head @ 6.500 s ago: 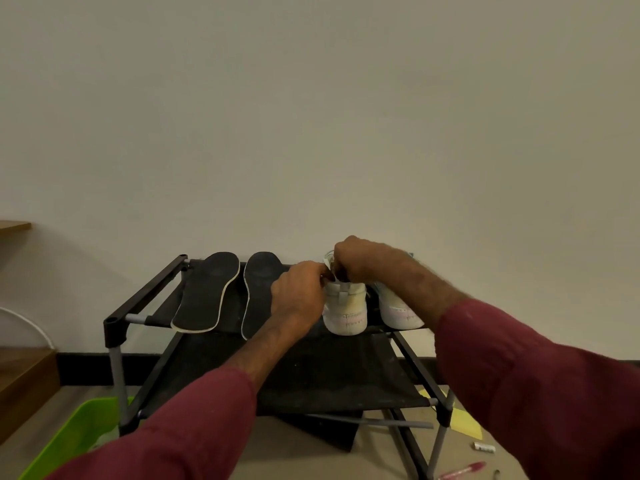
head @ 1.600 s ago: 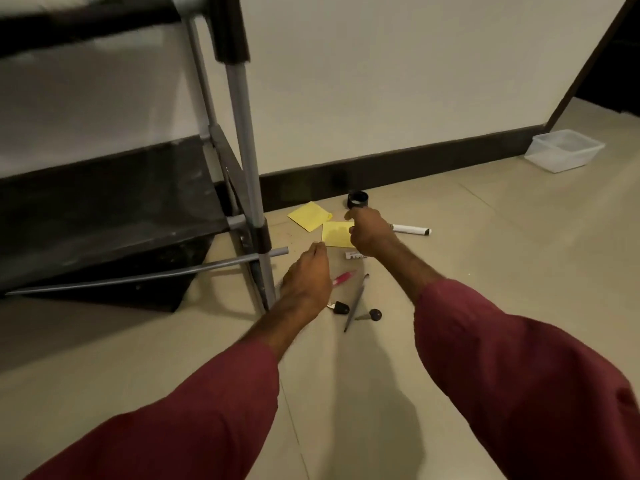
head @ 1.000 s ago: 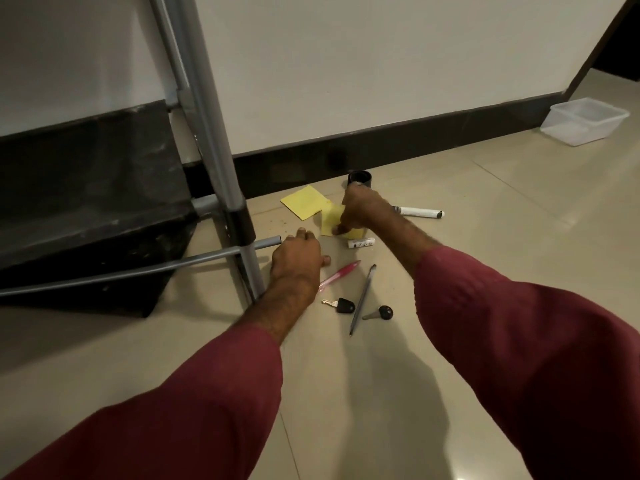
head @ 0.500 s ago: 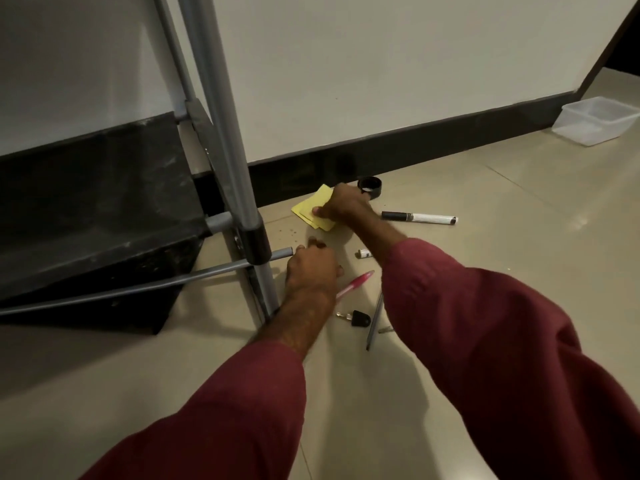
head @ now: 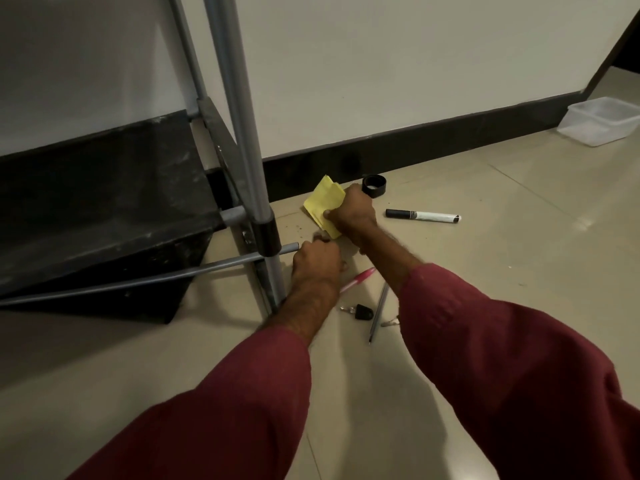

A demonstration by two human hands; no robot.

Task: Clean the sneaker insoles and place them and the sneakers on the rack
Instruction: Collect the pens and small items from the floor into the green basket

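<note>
Head view shows my right hand [head: 351,213] pinching yellow papers [head: 323,202] on the floor [head: 485,271]. At 7 o'clock from it, my left hand [head: 317,259] is curled; I cannot tell its grip.

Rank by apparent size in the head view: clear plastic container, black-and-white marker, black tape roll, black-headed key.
1. Clear plastic container, though partly cut off
2. Black-and-white marker
3. Black tape roll and black-headed key look alike, unranked

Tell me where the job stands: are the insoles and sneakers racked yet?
Cannot confirm from this view: only the rack's lower shelf and leg show, with no sneakers or insoles in sight. In hand: the right hand grips yellow sticky notes on the floor; the left hand rests by the pink pen. Left: marker, tape roll, keys lie loose.
</note>
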